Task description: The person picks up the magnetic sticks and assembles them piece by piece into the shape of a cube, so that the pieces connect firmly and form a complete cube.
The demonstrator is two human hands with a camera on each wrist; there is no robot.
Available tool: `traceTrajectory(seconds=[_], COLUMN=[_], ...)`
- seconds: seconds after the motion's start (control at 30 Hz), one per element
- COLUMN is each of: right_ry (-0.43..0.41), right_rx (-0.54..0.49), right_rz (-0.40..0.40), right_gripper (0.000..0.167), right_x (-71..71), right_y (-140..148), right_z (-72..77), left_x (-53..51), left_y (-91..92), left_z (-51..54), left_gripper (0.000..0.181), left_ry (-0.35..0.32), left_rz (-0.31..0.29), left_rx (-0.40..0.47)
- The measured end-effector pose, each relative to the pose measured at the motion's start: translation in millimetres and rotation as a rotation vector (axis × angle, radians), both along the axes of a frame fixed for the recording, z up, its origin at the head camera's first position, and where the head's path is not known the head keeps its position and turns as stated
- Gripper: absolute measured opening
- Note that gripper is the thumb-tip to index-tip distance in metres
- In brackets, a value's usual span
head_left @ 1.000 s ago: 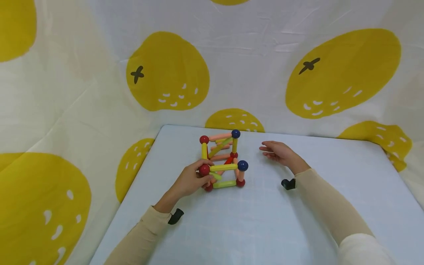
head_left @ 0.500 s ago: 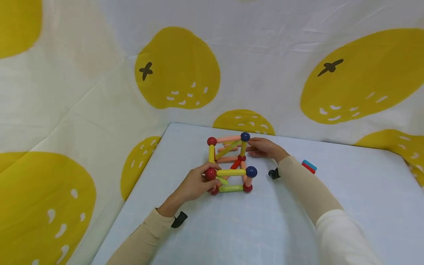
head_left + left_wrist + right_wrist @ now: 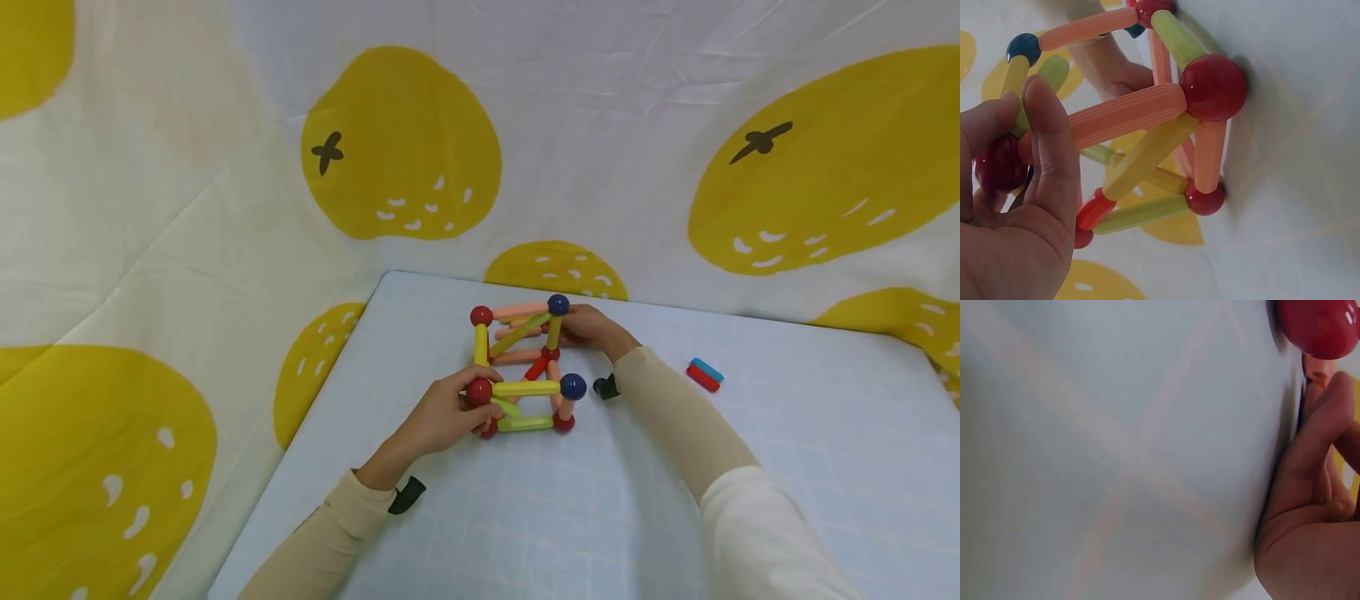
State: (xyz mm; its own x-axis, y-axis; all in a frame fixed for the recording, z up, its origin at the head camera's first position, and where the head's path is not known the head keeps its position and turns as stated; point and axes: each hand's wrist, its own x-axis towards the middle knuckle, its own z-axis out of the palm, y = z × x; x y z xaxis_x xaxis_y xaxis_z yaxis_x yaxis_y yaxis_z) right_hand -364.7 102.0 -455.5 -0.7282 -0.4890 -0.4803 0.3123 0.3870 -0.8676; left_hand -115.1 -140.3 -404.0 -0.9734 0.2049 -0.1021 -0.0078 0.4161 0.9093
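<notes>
A frame of magnetic rods and balls (image 3: 525, 388) stands on the table, with red and blue balls at its corners. My left hand (image 3: 438, 414) grips the red ball (image 3: 480, 392) at the near upper left corner. In the left wrist view, the left fingers (image 3: 1050, 137) curl about that ball, beside a salmon rod (image 3: 1129, 112). My right hand (image 3: 588, 327) is at the far right of the frame, close to the blue ball (image 3: 558, 305). Its fingertips are hidden behind the frame. In the right wrist view, the right hand (image 3: 1310, 506) is bent beside a red ball (image 3: 1319, 325) and a salmon rod.
A blue rod (image 3: 707, 369) and a red rod (image 3: 702, 379) lie side by side on the table (image 3: 787, 450), right of the frame. Behind the table hangs a white cloth (image 3: 585, 150) printed with large yellow fruit.
My right hand has moved left from beside the frame to its far right side. The blue and red rods have come into sight from behind the right arm. The left hand keeps its grip.
</notes>
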Motion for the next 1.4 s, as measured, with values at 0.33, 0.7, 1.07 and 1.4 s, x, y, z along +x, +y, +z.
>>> traceTrajectory(seconds=[0.33,0.7,1.07,1.4], right_ry=[-0.087,-0.221,-0.279,-0.345], right_rx=[-0.132,-0.308,-0.358,-0.468], right_rz=[-0.248,-0.371,-0.342,-0.354], right_gripper=[0.058,0.063,0.059,0.047], right_x=[47.7,165.6,245.1,248.4], right_y=[60,137,74,41], right_z=[0.2,-5.8,-11.4,-11.7], left_x=[0.8,-2.0,-2.1,0.3], left_y=[1.8,-0.9,1.2,4.6], left_z=[0.3,3.5,-2.2,-2.0], left_gripper=[0.04,0.044,0.045,0.041], left_ry=[-0.014,-0.01,0.022,0.024], left_rz=[0.021,0.029,0.027,0.016], left_rx=[-0.014,-0.039,-0.026,-0.026])
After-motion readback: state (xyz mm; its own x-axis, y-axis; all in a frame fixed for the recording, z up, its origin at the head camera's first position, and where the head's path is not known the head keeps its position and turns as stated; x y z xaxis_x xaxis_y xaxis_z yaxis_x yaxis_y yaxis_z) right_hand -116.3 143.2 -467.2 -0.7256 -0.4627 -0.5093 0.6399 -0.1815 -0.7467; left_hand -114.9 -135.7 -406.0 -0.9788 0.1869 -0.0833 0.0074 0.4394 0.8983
